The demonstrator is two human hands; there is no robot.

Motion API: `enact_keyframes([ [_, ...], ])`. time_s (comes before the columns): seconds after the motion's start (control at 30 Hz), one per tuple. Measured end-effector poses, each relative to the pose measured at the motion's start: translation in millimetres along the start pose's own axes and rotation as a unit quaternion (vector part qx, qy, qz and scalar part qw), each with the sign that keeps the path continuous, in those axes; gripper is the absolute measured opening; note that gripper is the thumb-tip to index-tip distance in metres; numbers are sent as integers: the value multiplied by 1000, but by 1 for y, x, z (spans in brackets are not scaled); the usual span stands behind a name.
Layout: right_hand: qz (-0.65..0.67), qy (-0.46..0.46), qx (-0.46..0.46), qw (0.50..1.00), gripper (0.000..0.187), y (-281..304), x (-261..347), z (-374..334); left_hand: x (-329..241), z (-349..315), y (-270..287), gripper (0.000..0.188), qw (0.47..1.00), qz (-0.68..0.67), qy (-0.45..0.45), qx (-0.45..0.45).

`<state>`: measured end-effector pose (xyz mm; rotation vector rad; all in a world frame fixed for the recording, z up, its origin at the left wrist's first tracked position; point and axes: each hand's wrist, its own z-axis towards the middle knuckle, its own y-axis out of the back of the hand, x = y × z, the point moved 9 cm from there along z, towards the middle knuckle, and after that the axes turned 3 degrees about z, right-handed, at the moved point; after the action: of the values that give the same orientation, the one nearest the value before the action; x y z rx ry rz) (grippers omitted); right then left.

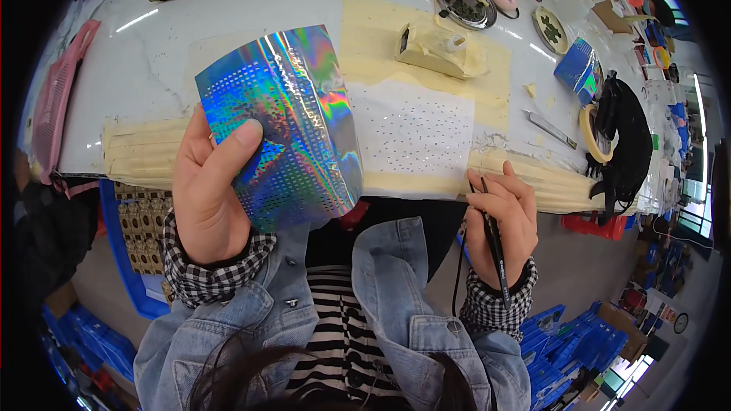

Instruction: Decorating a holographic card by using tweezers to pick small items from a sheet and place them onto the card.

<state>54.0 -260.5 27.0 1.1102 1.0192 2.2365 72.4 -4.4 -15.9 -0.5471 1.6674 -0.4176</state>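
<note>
My left hand [217, 183] grips a shiny holographic sheet [304, 137] by its left edge, thumb on top and fingers behind. Rows of small slits or marks cover the sheet, which is tilted up above the table's front edge. In my right hand [502, 221] is a pair of slim black tweezers [495, 247], tips pointing up and away from me. That hand hovers by the near right corner of a white paper [415, 133], on which many tiny shiny pieces lie scattered.
Yellow tape surrounds the paper, and a tape-wrapped block [434, 53] stands behind it. Further right are a round metal dish [464, 1], a utility knife [550, 129], a tape roll [596, 133] and black cloth [628, 133]. A pink mesh basket [59, 99] stands left.
</note>
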Motion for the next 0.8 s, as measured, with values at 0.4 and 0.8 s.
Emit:
enact_keyframes([
  [0.4,199,104,-47,973,37,0,76,39,29,-8,-41,33,993,-33,108,41],
  [0.8,163,121,-61,977,38,-19,76,36,29,-12,-43,39,996,-27,75,30],
])
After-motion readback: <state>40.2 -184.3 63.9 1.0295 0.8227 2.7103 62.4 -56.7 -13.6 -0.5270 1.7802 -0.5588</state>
